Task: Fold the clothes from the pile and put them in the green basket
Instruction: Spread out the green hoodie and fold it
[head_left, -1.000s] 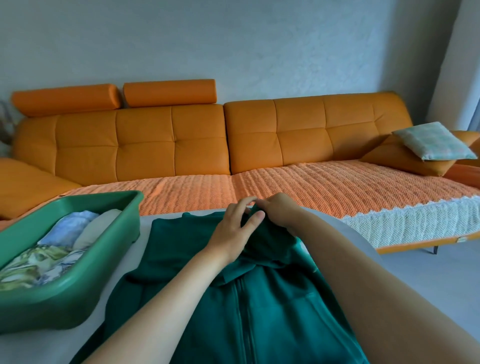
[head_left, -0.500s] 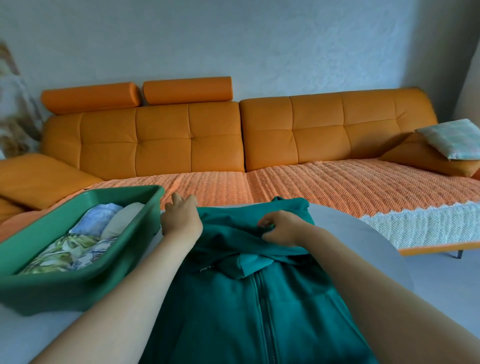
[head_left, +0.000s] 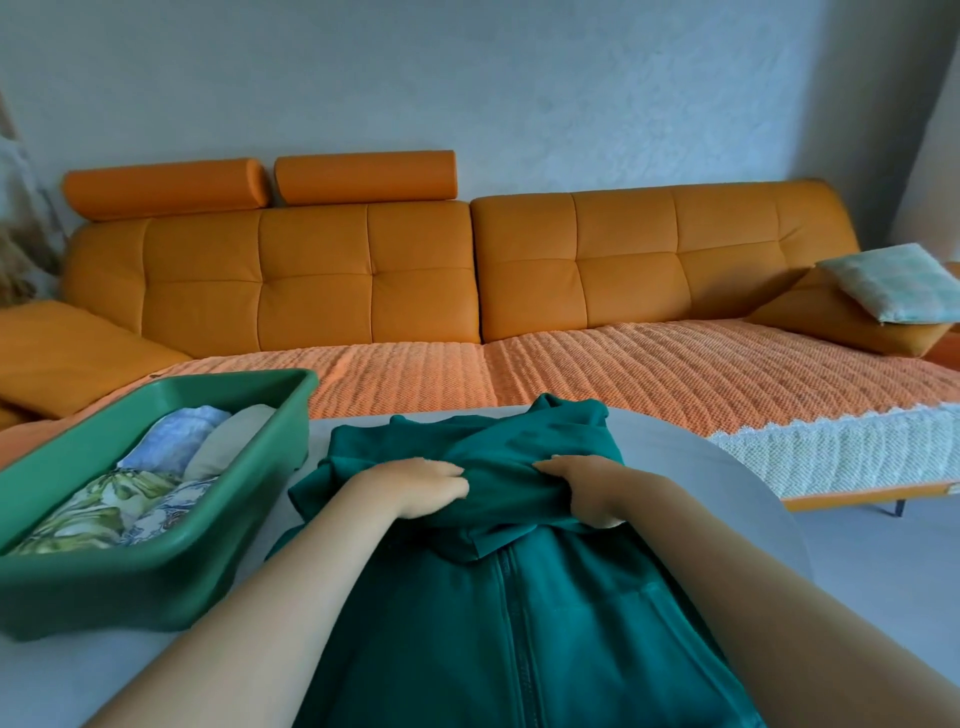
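Left hand (head_left: 428, 486) moves from jacket (head_left: 571, 649) edge to its middle, grasp unclear | right hand (head_left: 589, 486) grasps jacket fold on counter (head_left: 701, 493), beside basket (head_left: 156, 587) | lay fold flat, edges aligned, smooth outward.

I cannot see the teal jacket's (head_left: 467, 649) hem, cut off at 6 o'clock, the green basket's (head_left: 156, 579) left end, cut off at 9 o'clock, or fabric beneath the left hand (head_left: 422, 486) and right hand (head_left: 589, 482).
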